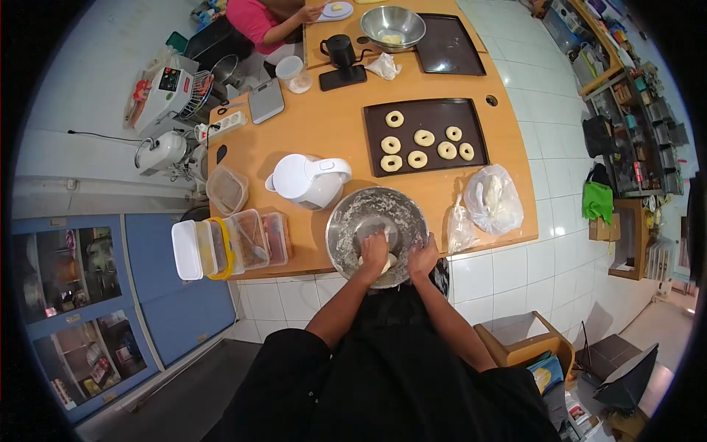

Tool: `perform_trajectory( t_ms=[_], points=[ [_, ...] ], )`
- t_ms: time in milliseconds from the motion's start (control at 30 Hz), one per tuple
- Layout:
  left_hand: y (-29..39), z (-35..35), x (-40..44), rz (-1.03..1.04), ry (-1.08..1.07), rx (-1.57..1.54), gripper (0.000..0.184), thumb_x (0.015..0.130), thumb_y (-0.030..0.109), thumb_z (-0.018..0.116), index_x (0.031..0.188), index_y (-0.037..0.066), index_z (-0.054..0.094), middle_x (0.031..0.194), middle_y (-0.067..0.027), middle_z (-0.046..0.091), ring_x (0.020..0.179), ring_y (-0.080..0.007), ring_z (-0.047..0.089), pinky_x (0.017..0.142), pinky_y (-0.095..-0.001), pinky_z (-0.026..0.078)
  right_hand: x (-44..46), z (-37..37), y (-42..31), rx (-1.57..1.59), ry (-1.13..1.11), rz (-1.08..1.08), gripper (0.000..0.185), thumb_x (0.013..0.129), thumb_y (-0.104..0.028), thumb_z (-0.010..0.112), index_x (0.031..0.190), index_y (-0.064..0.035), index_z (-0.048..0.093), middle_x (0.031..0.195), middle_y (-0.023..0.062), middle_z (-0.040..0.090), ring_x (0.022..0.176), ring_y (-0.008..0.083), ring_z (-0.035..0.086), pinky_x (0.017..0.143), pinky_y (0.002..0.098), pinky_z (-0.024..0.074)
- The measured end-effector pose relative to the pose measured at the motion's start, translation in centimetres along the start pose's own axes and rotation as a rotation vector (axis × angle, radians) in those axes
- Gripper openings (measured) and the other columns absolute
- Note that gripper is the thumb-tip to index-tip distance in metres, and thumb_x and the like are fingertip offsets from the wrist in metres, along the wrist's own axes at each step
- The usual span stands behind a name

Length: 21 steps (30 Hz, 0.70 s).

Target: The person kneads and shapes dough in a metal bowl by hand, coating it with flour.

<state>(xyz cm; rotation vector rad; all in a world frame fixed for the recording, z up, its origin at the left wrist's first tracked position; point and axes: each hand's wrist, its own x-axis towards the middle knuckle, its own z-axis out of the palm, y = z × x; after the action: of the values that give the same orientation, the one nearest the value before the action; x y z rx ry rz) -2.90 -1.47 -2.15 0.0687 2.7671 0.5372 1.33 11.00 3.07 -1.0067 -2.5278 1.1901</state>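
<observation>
A metal mixing bowl (342, 234), its inside smeared with flour and dough scraps, sits at the table's near edge in front of me. My left hand (374, 250) reaches down into it, fingers bent over a pale lump of dough (384, 265) that is partly hidden beneath the hand. At the bowl's right rim, my right hand (423, 258) grips the edge with curled fingers. Beyond the bowl lies a dark baking tray (434, 109) with several ring-shaped pieces of dough (423, 138). A plastic bag (493, 200) with pale contents rests to the bowl's right.
Left of the bowl stand a white pitcher (305, 180) and several plastic containers (250, 236). Farther back are a scale (266, 101), a black kettle (339, 50), a second metal bowl (392, 28) and another tray (451, 44). Another person in a pink top (254, 26) is at the far left.
</observation>
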Motion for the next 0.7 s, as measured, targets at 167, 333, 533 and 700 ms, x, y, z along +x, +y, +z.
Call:
perform_trajectory(
  t_ms=[167,333,533,700],
  points=[
    [0.1,0.0,-1.3,0.047,-0.043,0.013,0.019,0.087,0.013,0.05,0.097,0.002,0.062,0.081,-0.0219,0.067,0.077,-0.0395,0.066,0.071,-0.0485,0.052,0.3,-0.4,-0.8,-0.017,0.015,0.004,0.022,0.082,-0.004,0.058,0.103,0.0034,0.056,0.085,0.0281,0.06,0.084,0.0487,0.057,0.074,0.0483,0.0445],
    [-0.8,-0.6,-1.7,0.078,-0.239,-0.013,0.024,0.086,0.018,0.054,0.099,-0.001,0.062,0.083,-0.0241,0.066,0.08,-0.0373,0.066,0.071,-0.0481,0.052,0.6,-0.6,-0.6,-0.012,-0.019,0.033,0.024,0.082,-0.005,0.058,0.104,0.0032,0.056,0.085,0.0284,0.06,0.084,0.0484,0.057,0.073,0.0487,0.0441],
    [-2.4,-3.6,1.2,0.146,-0.709,-0.301,0.049,0.08,0.028,0.067,0.118,0.0,0.055,0.111,-0.022,0.062,0.104,-0.0324,0.06,0.088,-0.0392,0.047,1.2,-1.4,-1.0,0.01,-0.029,-0.044,0.026,0.082,-0.005,0.058,0.106,0.0033,0.056,0.084,0.0289,0.06,0.084,0.0478,0.058,0.074,0.0487,0.0442],
    [-3.3,-4.0,0.0,0.283,-0.495,-0.527,0.059,0.072,0.016,0.075,0.124,0.0,0.052,0.116,-0.0219,0.062,0.106,-0.0333,0.06,0.091,-0.0384,0.046,1.9,-0.7,0.4,-0.017,-0.015,-0.039,0.024,0.082,-0.005,0.058,0.105,0.0021,0.055,0.086,0.0276,0.061,0.085,0.0476,0.059,0.076,0.0489,0.0449]
  ],
)
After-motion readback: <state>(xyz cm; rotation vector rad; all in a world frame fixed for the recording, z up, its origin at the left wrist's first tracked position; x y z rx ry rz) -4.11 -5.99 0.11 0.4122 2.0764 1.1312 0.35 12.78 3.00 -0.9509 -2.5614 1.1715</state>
